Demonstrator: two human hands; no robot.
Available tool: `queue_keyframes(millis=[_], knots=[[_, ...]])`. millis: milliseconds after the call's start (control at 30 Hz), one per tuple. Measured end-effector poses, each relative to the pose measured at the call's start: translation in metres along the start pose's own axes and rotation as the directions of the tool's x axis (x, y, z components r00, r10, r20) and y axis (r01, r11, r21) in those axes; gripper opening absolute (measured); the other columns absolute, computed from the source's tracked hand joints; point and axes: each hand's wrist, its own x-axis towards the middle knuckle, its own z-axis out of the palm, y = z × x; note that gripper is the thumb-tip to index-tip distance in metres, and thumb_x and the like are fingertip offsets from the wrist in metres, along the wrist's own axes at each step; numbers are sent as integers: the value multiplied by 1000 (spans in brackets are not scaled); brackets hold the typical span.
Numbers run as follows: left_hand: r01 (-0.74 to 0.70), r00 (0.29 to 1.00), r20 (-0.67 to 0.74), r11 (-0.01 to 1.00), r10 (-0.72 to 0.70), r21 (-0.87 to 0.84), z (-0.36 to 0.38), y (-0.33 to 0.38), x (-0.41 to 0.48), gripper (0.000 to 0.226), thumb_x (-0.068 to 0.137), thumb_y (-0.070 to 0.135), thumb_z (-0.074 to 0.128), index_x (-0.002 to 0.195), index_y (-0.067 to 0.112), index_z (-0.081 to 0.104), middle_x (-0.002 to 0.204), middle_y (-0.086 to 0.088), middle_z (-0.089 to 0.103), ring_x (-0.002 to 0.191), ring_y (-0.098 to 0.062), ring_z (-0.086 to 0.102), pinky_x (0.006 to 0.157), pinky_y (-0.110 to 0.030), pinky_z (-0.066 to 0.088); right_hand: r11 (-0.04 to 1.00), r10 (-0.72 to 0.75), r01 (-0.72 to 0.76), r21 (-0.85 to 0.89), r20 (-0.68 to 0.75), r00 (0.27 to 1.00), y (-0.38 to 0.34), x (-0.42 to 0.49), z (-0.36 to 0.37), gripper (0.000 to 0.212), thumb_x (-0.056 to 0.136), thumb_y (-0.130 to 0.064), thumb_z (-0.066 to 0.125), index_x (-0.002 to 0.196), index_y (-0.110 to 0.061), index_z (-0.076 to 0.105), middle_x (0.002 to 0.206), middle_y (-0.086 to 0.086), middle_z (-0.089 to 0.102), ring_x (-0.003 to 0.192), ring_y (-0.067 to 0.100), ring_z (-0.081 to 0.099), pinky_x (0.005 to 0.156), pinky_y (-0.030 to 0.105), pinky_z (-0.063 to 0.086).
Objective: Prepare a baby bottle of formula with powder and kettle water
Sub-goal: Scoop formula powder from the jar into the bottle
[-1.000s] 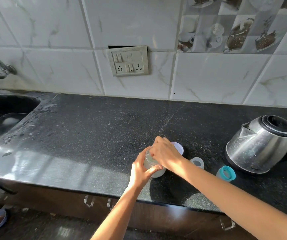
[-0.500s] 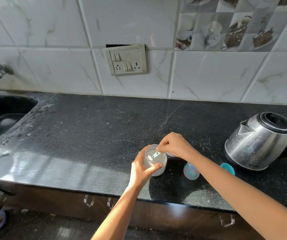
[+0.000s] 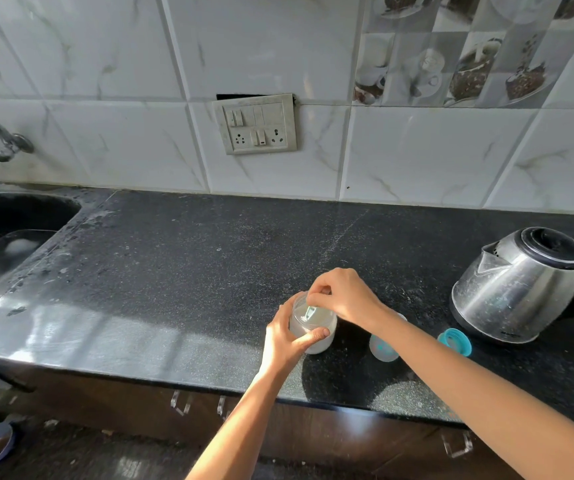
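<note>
Gripping powder jar (image 3: 327,327) with left hand (image 3: 287,339), fingers curled round it. Pinching scoop (image 3: 310,311) at jar mouth with right hand (image 3: 344,296) fingertips. Bottle (image 3: 382,349) just right of jar, kettle (image 3: 520,292) further right.

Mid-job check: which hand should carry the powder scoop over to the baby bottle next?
Right. The right hand pinches the scoop inside the powder jar, and the baby bottle stands just right of the jar, under that forearm. The left hand grips the jar.
</note>
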Motion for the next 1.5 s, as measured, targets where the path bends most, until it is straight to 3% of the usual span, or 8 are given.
queue_keyframes(millis=[167,367,667,833,1033,1167,1300,1500], knots=[[-11,1000,7,1000,11,10,0,1,0,71,62,50,82,125,37,54,120,15,63,112,-1,56,92,-27,47,995,80,-72,65,-124,989,18,-4,-11,6,81,-23,72,84,-20,76,79,-9,71,72,-1,61,59,8,37],[-1,1000,2,999,1,38,1,-1,-1,72,62,53,82,126,39,52,120,15,62,112,-2,56,93,-36,49,986,150,-159,-41,-166,975,34,-10,-6,9,83,-26,69,86,-19,75,82,-6,70,74,7,62,66,27,52],[-37,998,55,994,32,98,-5,5,4,71,59,53,84,122,41,53,120,13,61,112,-3,55,95,-41,48,945,222,-184,269,-117,968,42,-10,-16,9,82,-21,73,86,-15,77,81,-5,71,75,1,62,63,11,43],[-42,999,38,988,37,150,-5,18,8,107,49,67,81,140,32,38,139,8,45,121,-4,45,100,-32,41,897,248,-160,412,-169,954,55,-26,-39,6,81,-22,74,85,-17,77,79,-4,73,77,6,67,71,22,52],[-191,980,87,960,177,204,20,54,12,95,58,56,84,138,35,39,141,14,42,135,-6,27,102,-29,30,817,332,-135,560,-266,905,81,-59,-72,5,82,-21,74,84,-16,75,78,-1,73,72,8,63,70,26,50],[-275,957,150,941,248,196,56,69,7,85,60,47,86,131,35,42,131,15,48,120,4,40,97,-7,31,805,370,-150,574,-289,883,103,-80,-85,2,82,-21,74,83,-20,75,81,-2,74,77,8,67,76,26,52],[-190,964,221,964,147,186,89,60,-2,90,62,43,86,136,31,37,131,13,45,119,1,40,89,0,29,808,402,-188,558,-288,869,122,-96,-85,3,81,-21,74,84,-20,75,80,-3,74,81,11,69,79,31,55],[2,970,235,977,-54,215,112,34,-15,94,62,38,86,141,19,37,134,13,45,122,-1,40,95,-16,31,839,403,-228,494,-283,870,132,-104,-77,0,81,-24,75,81,-24,74,77,-7,73,77,6,67,76,27,55]])
